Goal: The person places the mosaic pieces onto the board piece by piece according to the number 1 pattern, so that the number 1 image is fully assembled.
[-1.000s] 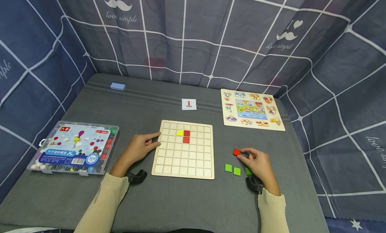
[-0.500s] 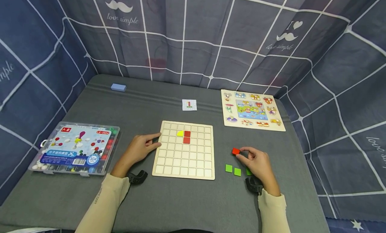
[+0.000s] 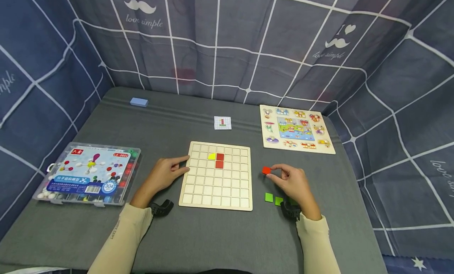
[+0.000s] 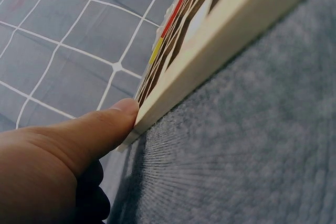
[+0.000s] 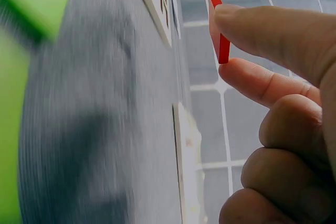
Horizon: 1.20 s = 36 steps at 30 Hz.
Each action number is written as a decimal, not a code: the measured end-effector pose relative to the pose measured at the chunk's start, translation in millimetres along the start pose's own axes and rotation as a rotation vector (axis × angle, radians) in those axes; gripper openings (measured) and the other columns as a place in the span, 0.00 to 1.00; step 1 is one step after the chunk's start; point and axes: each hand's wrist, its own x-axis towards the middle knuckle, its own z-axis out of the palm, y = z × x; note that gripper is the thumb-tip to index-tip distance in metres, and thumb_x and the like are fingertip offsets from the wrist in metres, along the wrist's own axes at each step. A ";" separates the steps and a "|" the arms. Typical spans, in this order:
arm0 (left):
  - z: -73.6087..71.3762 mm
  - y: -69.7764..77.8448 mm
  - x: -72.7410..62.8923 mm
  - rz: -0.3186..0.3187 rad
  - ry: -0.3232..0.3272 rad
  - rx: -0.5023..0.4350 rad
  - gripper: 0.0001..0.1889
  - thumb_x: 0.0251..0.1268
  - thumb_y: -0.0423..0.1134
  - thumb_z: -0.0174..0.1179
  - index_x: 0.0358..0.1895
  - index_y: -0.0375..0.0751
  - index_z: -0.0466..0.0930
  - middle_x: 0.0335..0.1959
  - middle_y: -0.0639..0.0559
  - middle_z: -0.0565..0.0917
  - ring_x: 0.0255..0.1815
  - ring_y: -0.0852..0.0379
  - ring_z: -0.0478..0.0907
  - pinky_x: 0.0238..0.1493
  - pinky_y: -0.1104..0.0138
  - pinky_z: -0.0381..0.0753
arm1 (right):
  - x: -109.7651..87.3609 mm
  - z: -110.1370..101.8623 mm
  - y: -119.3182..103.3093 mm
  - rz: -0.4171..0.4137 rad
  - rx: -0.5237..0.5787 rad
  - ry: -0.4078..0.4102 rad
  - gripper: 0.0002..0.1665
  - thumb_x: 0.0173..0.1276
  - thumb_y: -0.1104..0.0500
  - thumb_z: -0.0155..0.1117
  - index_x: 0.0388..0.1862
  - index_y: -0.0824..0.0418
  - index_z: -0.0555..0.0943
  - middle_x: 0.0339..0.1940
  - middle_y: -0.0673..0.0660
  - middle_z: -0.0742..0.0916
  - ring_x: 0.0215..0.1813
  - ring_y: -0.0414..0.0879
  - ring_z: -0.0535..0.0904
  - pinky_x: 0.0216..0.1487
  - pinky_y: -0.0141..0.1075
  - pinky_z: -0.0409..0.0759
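Between thumb and index finger my right hand [image 3: 292, 183] pinches a red square tile [image 3: 266, 170], held by its edges to the right of the wooden grid board [image 3: 215, 190]. The right wrist view shows the tile [image 5: 219, 30] raised above the cloth, the other fingers curled. My left hand [image 3: 164, 173] touches the board's left edge with extended thumb and index finger. Within the board's upper part lie a yellow piece [image 3: 211, 156] and two red tiles [image 3: 219, 164]. Green tiles [image 3: 269, 197] lie below my right hand, one mostly hidden by the wrist.
Behind the board lies a small printed pattern card [image 3: 222, 123]. A wooden picture puzzle [image 3: 298, 150] is at the back right. To the left sits a clear plastic box of molecule-model parts [image 3: 88, 173], with a blue block [image 3: 139, 102] farther back. Gridded curtains surround the grey table.
My right hand has moved left and away from me with the red tile, closer to the board. My left hand stays at the board's edge.
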 end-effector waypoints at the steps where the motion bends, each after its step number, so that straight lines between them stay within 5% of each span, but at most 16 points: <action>1: -0.2 0.2 0.0 -0.001 -0.002 -0.002 0.24 0.69 0.44 0.69 0.65 0.42 0.82 0.14 0.59 0.64 0.15 0.63 0.55 0.23 0.67 0.59 | 1.9 2.4 -3.3 -0.008 0.009 -0.012 0.15 0.61 0.50 0.80 0.42 0.55 0.89 0.15 0.42 0.67 0.17 0.35 0.58 0.21 0.33 0.59; 15: -0.3 -0.4 0.8 0.011 0.001 -0.002 0.24 0.69 0.43 0.69 0.65 0.42 0.82 0.14 0.59 0.65 0.15 0.64 0.55 0.23 0.67 0.59 | 25.9 25.7 -38.4 -0.097 0.073 -0.120 0.13 0.62 0.51 0.79 0.41 0.55 0.88 0.14 0.41 0.64 0.17 0.34 0.56 0.21 0.32 0.60; 28: -0.1 1.2 0.6 0.005 0.003 0.011 0.24 0.68 0.43 0.70 0.65 0.42 0.82 0.14 0.59 0.65 0.15 0.63 0.55 0.22 0.67 0.59 | 36.6 61.5 -59.5 -0.178 0.135 -0.123 0.12 0.62 0.54 0.79 0.42 0.57 0.89 0.15 0.39 0.64 0.18 0.31 0.55 0.22 0.30 0.58; 36: 0.0 0.7 1.5 0.008 0.001 0.014 0.23 0.69 0.43 0.69 0.65 0.43 0.82 0.14 0.59 0.65 0.15 0.65 0.55 0.24 0.67 0.59 | 32.8 84.7 -70.9 -0.153 0.182 -0.127 0.11 0.64 0.54 0.78 0.43 0.54 0.88 0.14 0.39 0.65 0.19 0.30 0.55 0.21 0.30 0.57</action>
